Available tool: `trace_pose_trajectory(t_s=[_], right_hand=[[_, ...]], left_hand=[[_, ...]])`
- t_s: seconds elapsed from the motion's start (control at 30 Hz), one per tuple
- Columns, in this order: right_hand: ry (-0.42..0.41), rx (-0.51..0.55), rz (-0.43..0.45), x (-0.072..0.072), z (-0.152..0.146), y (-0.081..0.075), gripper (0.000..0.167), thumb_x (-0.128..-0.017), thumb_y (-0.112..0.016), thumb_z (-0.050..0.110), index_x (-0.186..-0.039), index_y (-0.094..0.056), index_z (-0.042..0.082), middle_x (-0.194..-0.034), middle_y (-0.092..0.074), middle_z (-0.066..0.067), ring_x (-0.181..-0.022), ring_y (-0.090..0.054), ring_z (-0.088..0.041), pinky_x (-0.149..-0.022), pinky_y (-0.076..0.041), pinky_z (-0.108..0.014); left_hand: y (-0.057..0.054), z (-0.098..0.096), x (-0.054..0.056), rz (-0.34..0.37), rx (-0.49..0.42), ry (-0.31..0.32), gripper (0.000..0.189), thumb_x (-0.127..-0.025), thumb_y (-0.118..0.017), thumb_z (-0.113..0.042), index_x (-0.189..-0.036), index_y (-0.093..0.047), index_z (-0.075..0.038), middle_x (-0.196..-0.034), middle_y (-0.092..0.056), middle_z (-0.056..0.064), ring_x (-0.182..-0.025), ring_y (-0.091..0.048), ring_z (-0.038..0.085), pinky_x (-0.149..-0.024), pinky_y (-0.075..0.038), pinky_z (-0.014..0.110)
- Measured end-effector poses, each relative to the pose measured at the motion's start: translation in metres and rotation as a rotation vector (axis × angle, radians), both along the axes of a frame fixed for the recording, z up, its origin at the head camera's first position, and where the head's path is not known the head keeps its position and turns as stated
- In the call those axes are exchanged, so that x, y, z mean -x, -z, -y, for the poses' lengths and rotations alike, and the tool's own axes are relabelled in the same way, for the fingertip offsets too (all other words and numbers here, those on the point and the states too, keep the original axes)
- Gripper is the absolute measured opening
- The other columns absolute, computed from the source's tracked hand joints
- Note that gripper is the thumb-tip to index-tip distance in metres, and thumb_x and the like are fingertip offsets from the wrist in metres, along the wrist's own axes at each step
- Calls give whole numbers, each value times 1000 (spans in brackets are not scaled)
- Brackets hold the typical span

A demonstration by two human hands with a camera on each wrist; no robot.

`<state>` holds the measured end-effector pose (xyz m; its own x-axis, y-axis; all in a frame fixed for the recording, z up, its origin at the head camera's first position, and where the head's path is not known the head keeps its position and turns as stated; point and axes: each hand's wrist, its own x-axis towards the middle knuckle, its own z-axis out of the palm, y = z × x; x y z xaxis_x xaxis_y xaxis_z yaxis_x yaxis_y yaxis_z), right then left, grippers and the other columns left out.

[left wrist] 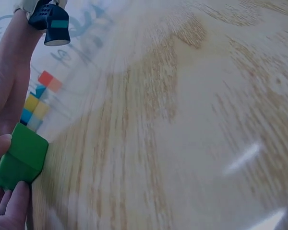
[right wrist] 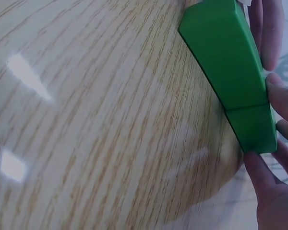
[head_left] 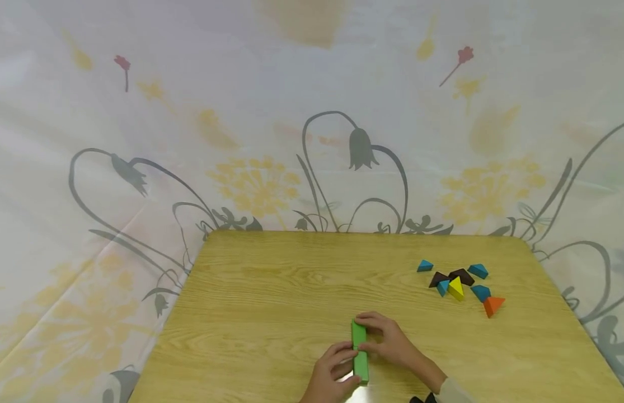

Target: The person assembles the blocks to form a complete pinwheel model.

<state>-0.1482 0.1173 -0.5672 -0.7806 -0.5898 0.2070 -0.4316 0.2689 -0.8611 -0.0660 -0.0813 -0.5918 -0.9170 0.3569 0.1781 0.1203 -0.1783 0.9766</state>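
Two green wooden blocks lie end to end on the table, the far block (head_left: 359,333) and the near block (head_left: 361,368), forming one straight bar. A thin seam between them shows in the right wrist view, where the larger block (right wrist: 221,57) fills the upper right. My left hand (head_left: 331,374) grips the near block from the left, its thumb by the near end. From the right, my right hand (head_left: 390,340) holds the far block, index finger at the far end and thumb at the seam. In the left wrist view, fingers lie against the green block (left wrist: 24,155).
The wood-grain table (head_left: 271,291) stands against a flower-printed sheet (head_left: 231,112). Toward the back right lie several small blocks: blue (head_left: 425,266), dark brown (head_left: 461,276), yellow (head_left: 456,289) and orange-red (head_left: 493,305). A dark wrist device (left wrist: 56,24) is on the other arm.
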Motion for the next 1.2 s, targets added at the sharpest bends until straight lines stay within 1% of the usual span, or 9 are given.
trace_pose_trajectory(t_s=[0.1,0.33,0.47,0.6,0.7,0.8,0.93,1.1,1.2], right_hand=[[4,-13,-14,0,-1,-2,51,-82,-74,22,-125,-58,-3,-126,-55,-21,-114,-52,-41,-89,-49,-42],[-18,-5,-10,-1,-3,-4,48,-85,-71,19,-125,-57,-2,-127,-52,-23,-114,-51,-43,-89,-49,-44],[23,-25,-28,0,-9,-10,43,-86,-70,17,-124,-58,2,-125,-55,-19,-111,-53,-40,-84,-52,-45],[66,-25,-14,6,-21,-14,37,-87,-69,13,-121,-59,1,-120,-58,-15,-107,-56,-38,-79,-53,-46],[108,-54,1,11,-34,-21,36,-88,-68,13,-121,-59,1,-119,-58,-13,-106,-56,-38,-80,-53,-45],[169,-76,1,16,-48,-28,35,-88,-67,11,-121,-59,0,-119,-58,-14,-105,-55,-40,-80,-53,-44],[264,-78,-16,22,-64,-34,34,-88,-67,9,-120,-60,0,-119,-58,-16,-106,-54,-41,-80,-53,-44],[380,-87,-64,31,-81,-38,32,-87,-68,6,-118,-62,2,-118,-57,-18,-106,-54,-40,-78,-54,-43],[439,-103,-93,36,-90,-37,30,-86,-69,4,-115,-63,2,-114,-57,-17,-103,-55,-39,-76,-55,-39]], left_hand=[[-4,-1,0,18,31,-14,46,-84,-69,1,-124,-52,13,-134,-38,29,-116,-53,36,-90,-48,31],[-12,-4,1,44,187,-80,44,-83,-70,-5,-124,-56,4,-135,-41,22,-113,-56,30,-86,-50,26],[-15,-6,6,-22,314,-114,43,-84,-70,-10,-123,-57,0,-137,-40,19,-118,-51,34,-88,-50,27],[-18,-7,10,-151,457,-130,44,-84,-71,-12,-125,-57,-1,-142,-36,15,-125,-40,41,-94,-47,36],[-20,-8,14,-216,568,-127,45,-85,-70,-16,-127,-58,-4,-144,-33,11,-126,-38,40,-95,-46,42],[-23,-10,16,-249,638,-106,44,-87,-68,-19,-128,-58,-7,-145,-31,8,-126,-39,38,-95,-46,40],[-24,-13,16,-277,635,-72,41,-90,-65,-17,-128,-57,-5,-146,-28,10,-126,-38,41,-95,-45,32],[-20,-14,14,-288,603,-68,39,-91,-63,-12,-128,-56,-1,-148,-26,10,-131,-32,43,-95,-43,28],[-17,-14,10,-296,597,-77,38,-92,-61,-12,-128,-56,-1,-148,-28,10,-130,-34,41,-95,-43,26]])
